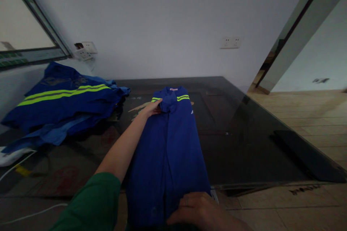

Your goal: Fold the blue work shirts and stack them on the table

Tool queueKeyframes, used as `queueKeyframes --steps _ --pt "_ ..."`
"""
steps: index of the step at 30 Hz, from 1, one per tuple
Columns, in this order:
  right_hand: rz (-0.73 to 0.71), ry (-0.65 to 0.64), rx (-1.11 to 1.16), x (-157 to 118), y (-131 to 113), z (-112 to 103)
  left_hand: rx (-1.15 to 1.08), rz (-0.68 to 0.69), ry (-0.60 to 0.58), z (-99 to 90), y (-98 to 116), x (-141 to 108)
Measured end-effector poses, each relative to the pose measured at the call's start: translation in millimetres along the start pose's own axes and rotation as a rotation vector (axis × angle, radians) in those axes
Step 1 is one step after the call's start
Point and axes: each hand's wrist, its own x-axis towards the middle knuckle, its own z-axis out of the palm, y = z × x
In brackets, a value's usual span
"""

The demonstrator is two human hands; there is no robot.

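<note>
A dark blue work jacket [181, 144] with yellow-green reflective stripes lies lengthwise in front of me, its sides folded in. Its collar points toward the wall, and its near end extends past the table's front edge. My left hand [154, 108] is closed on a folded flap of the jacket just below the collar, thumb on top and the other fingers partly hidden. At the near end, my right hand [196, 209] rests over the jacket's right part with bent fingers gripping the cloth. Its fingertips are partly hidden.
A loose pile of blue clothing [65, 97] with reflective stripes sits on the left of the dark glossy table [238, 133]. A white cable [35, 214] runs at lower left. A black flat object [306, 155] lies by the right edge. Wall sockets [230, 42] are behind.
</note>
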Motion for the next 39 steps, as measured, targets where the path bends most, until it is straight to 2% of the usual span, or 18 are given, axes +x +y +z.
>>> queueKeyframes --steps 3,5,7,11,14,16,18,21,24,27,31,36,39 --pt "0.109 0.107 0.201 7.0 5.3 -59.7 -0.158 -0.091 0.002 -17.4 5.1 8.9" --pt "0.163 0.200 0.245 23.4 26.9 -92.6 -0.227 -0.081 0.040 -19.8 7.6 16.8" --pt "0.217 0.287 0.214 48.9 65.2 -117.7 -0.219 -0.033 0.077 -15.9 8.9 26.0" --pt "0.402 0.451 0.028 107.8 167.4 -157.2 -0.178 0.104 0.156 -4.7 3.2 45.2" --pt "0.647 0.515 -0.130 143.3 235.7 -182.2 -0.008 0.398 0.220 -1.9 -8.9 55.7" --pt "0.774 0.544 -0.197 162.5 270.0 -194.0 0.191 0.589 0.245 -1.6 -17.0 59.1" --pt "0.860 0.567 -0.231 180.5 296.3 -200.3 0.351 0.652 0.254 -0.8 -22.3 59.5" --pt "0.995 0.576 -0.271 206.1 325.5 -199.1 0.457 0.654 0.268 1.8 -23.6 57.4" --pt "1.094 0.539 -0.302 223.5 346.2 -190.1 0.525 0.637 0.294 4.5 -22.2 55.2" --pt "1.153 0.492 -0.329 225.7 359.7 -182.5 0.625 0.584 0.301 6.5 -21.3 53.7" --pt "1.185 0.461 -0.354 213.5 367.9 -180.8 0.779 0.495 0.256 5.2 -14.3 52.3" --pt "1.132 0.433 -0.407 206.7 363.8 -181.3 1.045 0.336 0.121 -8.0 6.0 43.7" --pt "1.067 0.457 -0.468 210.5 356.1 -182.1 1.215 0.295 0.150 -12.0 14.9 33.1"
